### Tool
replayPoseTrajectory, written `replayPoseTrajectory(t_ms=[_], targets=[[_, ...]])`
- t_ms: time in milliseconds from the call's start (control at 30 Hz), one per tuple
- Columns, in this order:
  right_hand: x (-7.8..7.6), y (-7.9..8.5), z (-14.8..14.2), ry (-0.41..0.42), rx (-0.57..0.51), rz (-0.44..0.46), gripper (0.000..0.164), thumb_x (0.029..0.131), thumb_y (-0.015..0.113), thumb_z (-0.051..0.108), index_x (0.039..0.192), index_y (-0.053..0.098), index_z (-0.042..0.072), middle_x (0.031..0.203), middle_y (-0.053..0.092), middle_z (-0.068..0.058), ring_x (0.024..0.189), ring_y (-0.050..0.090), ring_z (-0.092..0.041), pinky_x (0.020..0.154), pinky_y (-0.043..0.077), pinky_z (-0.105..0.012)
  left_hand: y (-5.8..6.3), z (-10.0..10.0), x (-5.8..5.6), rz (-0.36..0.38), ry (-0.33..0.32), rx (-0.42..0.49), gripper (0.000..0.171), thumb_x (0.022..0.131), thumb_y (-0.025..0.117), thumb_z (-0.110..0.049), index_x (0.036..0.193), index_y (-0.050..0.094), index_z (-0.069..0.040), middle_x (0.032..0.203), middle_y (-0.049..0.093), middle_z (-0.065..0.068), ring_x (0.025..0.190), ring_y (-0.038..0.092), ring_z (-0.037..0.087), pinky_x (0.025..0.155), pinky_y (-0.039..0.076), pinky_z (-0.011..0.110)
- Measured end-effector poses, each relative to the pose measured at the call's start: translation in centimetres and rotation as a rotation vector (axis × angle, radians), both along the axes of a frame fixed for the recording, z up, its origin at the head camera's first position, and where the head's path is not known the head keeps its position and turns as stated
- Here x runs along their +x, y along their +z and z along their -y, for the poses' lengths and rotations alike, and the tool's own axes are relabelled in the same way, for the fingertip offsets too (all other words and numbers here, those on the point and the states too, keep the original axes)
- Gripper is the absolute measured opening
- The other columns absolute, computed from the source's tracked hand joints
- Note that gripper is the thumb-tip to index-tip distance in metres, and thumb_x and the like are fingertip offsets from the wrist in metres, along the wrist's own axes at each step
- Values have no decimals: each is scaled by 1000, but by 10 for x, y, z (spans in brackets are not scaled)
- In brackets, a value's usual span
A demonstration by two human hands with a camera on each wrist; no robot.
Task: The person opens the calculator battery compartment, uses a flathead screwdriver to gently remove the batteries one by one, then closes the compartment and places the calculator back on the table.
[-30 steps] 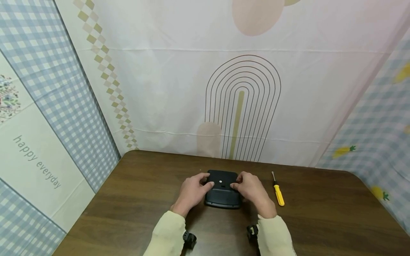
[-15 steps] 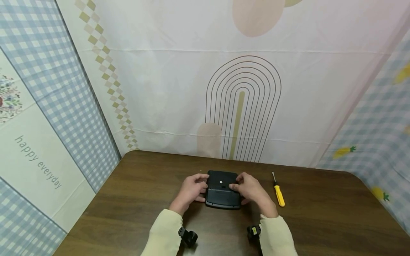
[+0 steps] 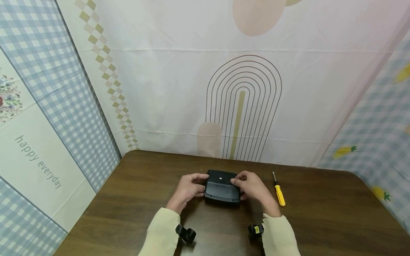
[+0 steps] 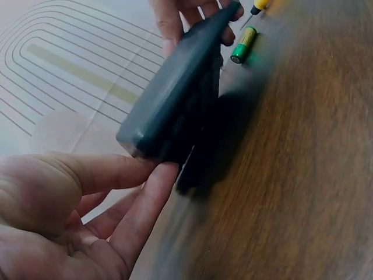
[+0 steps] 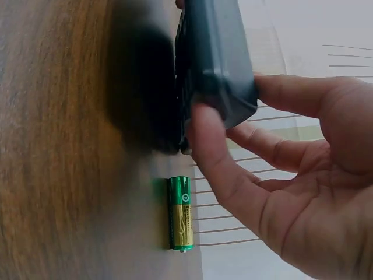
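Observation:
A black calculator point(image 3: 222, 186) lies back side up between both hands, its near edge raised off the table; bumpy keys show on its underside in the wrist views. At its left edge my left hand point(image 3: 188, 188) pinches the body point(image 4: 175, 87) between thumb and fingers. My right hand point(image 3: 254, 186) grips the opposite edge, thumb on the back and fingers beneath, as the right wrist view of that hand point(image 5: 274, 169) shows. A green and gold battery point(image 5: 182, 213) lies on the table near the right hand; in the head view it is hidden.
A screwdriver point(image 3: 279, 195) with a yellow handle lies to the right of my right hand. The brown wooden table point(image 3: 137, 202) ends at a patterned cloth point(image 3: 166, 106) behind, with more checked cloth at both sides.
My left thumb has come off the calculator's back, and the left hand now pinches its left edge. The calculator's near edge has risen from the table. My right hand keeps its hold.

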State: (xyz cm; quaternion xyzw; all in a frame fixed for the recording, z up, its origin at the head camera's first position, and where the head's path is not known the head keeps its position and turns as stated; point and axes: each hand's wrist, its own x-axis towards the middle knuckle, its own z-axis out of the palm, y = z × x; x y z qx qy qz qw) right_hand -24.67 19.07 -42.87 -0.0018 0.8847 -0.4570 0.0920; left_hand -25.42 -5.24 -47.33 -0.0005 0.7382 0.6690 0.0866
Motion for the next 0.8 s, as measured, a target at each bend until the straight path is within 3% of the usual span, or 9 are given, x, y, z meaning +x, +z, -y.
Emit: replayPoseTrajectory(t_ms=[233,400,567,800], targets=[[0,3,-5,-13,-85,-51,27,108,60,15,120,71,-7,104,70,-17,81,68,-23,71,64,-41,2,2,0,-42,-26,-4,42,91,78,8,132,75,-4,128,72,18,97,75,23,79,64,40],[-2,3,-10,-11,-130,-111,28,106,51,3,122,71,-6,115,70,-21,84,70,-24,78,63,-45,3,3,-2,-133,-2,-56,36,95,80,-3,131,75,-4,122,76,15,102,73,22,75,59,33],[-4,0,-14,22,-106,-181,28,103,54,-6,124,71,-5,118,70,-22,89,71,-24,82,63,-47,2,2,-3,-226,26,-75,34,96,80,-6,129,75,-2,122,76,14,114,72,29,82,57,31],[-8,0,-20,67,-8,-254,32,101,60,-5,131,71,1,120,72,-14,101,67,-26,79,54,-36,2,-1,-4,-254,79,-62,29,98,78,-13,127,77,-6,122,76,10,118,71,28,99,56,43]])
